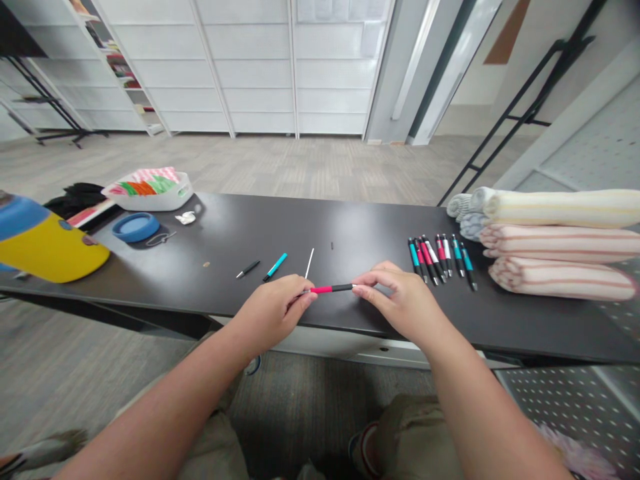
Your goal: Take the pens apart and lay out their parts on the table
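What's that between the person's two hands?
In the head view, a red-and-black pen: its red part is toward the left hand, its black part toward the right hand.

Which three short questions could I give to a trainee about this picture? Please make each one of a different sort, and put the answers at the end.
1. What do the left hand and the right hand hold between them?
2. Fill in the missing word: seen from the person, the white basket stands to the ____ of the group of pens.
3. Which colour is the bright pen part that lies on the table just beyond the left hand?
A) yellow
B) turquoise
C) orange

Key:
1. A red-and-black pen.
2. left
3. B
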Demonstrator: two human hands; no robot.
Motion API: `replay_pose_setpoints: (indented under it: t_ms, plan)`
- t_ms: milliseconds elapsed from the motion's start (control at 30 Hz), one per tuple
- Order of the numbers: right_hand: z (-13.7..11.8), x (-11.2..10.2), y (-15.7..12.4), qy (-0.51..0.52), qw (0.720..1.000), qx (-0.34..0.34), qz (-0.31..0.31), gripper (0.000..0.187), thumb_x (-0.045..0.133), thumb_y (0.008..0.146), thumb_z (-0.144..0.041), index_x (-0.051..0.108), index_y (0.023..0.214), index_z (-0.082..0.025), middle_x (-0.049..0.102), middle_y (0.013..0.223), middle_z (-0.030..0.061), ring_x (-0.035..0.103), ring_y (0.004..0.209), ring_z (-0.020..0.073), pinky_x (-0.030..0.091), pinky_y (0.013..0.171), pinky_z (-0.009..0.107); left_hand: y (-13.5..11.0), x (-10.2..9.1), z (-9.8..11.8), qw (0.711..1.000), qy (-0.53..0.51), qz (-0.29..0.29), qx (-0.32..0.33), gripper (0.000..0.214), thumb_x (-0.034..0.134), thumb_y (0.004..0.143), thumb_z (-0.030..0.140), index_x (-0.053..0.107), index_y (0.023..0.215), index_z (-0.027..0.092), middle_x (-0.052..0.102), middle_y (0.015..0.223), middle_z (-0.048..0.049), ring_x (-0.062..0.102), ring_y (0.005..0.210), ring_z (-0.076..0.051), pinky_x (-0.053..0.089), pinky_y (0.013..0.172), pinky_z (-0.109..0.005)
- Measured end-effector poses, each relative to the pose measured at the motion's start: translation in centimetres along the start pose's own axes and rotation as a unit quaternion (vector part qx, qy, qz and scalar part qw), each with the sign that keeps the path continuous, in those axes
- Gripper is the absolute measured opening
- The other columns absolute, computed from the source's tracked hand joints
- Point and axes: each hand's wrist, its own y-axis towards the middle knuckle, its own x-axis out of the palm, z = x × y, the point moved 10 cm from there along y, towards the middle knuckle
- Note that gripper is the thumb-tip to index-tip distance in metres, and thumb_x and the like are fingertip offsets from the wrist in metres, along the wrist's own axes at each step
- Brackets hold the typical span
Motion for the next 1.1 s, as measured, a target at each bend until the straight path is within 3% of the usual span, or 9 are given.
replay_pose_setpoints:
  t_ms: [200, 333, 533, 700, 867, 1000, 1100]
  plan:
    - [-1.2, 1.1, 0.0, -0.025, 0.997, -0.051, -0.046, 0.021, 0.055, 0.107, -0.033, 0.069, 0.096, -0.022, 0.072, 0.090, 0.0035, 0.064, 0.088, 0.0200, 0.047, 0.080, 0.033, -0.1, 0.0, -0.2, 1.000, -0.001, 0.004, 0.004, 0.022, 0.048, 0.108, 0.031, 0.066, 0.103, 0.019, 0.066, 0.093, -0.0034, 0.061, 0.085, -0.018, 0.042, 0.077, -0.029]
    - [-1.9, 1.8, -0.3, -0.022, 0.994, -0.079, -0.070, 0.034, 0.042, 0.111, -0.032, 0.065, 0.087, -0.021, 0.069, 0.082, 0.0031, 0.061, 0.082, 0.0192, 0.045, 0.079, 0.033, -0.1, -0.1, -0.4, 1.000, 0.011, 0.003, 0.009, 0.023, 0.049, 0.108, 0.032, 0.068, 0.106, 0.020, 0.064, 0.091, -0.0029, 0.060, 0.084, -0.018, 0.042, 0.075, -0.029]
    - [-1.0, 2.1, -0.4, -0.030, 0.996, -0.021, -0.087, 0.011, 0.056, 0.105, -0.032, 0.059, 0.102, -0.022, 0.066, 0.089, 0.0017, 0.060, 0.078, 0.0179, 0.043, 0.071, 0.029, 0.1, -0.6, -0.6, 1.000, 0.016, 0.017, 0.001, 0.022, 0.051, 0.107, 0.030, 0.071, 0.112, 0.022, 0.065, 0.091, -0.0027, 0.060, 0.081, -0.018, 0.043, 0.073, -0.029]
    - [-1.6, 2.6, -0.5, -0.077, 0.989, -0.074, -0.101, 0.030, 0.042, 0.111, -0.032, 0.059, 0.088, -0.022, 0.065, 0.081, 0.0031, 0.058, 0.078, 0.0201, 0.041, 0.074, 0.032, 0.0, -0.4, -0.5, 1.000, 0.020, 0.014, 0.014, 0.023, 0.050, 0.108, 0.031, 0.071, 0.111, 0.022, 0.066, 0.092, -0.0031, 0.061, 0.086, -0.018, 0.046, 0.077, -0.030]
    - [-1.6, 2.5, -0.5, -0.051, 0.991, -0.069, -0.104, 0.019, 0.053, 0.108, -0.035, 0.062, 0.099, -0.021, 0.069, 0.091, 0.0032, 0.060, 0.083, 0.0192, 0.042, 0.076, 0.030, 0.0, -0.5, -0.7, 1.000, 0.021, 0.020, 0.012, 0.025, 0.050, 0.108, 0.032, 0.072, 0.115, 0.023, 0.067, 0.094, -0.0034, 0.062, 0.087, -0.019, 0.048, 0.079, -0.031]
    - [-2.4, 3.0, -0.6, -0.061, 0.985, -0.112, -0.112, 0.035, 0.044, 0.111, -0.035, 0.061, 0.083, -0.021, 0.066, 0.080, 0.0034, 0.057, 0.079, 0.0198, 0.041, 0.077, 0.032, 0.2, -0.8, -0.7, 0.999, 0.027, 0.031, 0.031, 0.025, 0.049, 0.109, 0.032, 0.073, 0.114, 0.024, 0.070, 0.094, -0.0032, 0.064, 0.088, -0.018, 0.050, 0.081, -0.032]
    - [-2.3, 3.2, -0.5, -0.036, 0.988, -0.102, -0.112, 0.039, 0.043, 0.111, -0.034, 0.061, 0.079, -0.020, 0.065, 0.077, 0.0030, 0.056, 0.076, 0.0189, 0.040, 0.075, 0.032, 0.0, -1.4, -0.4, 0.995, 0.044, 0.055, 0.064, 0.024, 0.051, 0.108, 0.032, 0.072, 0.115, 0.023, 0.073, 0.099, -0.0037, 0.066, 0.093, -0.018, 0.052, 0.084, -0.031]
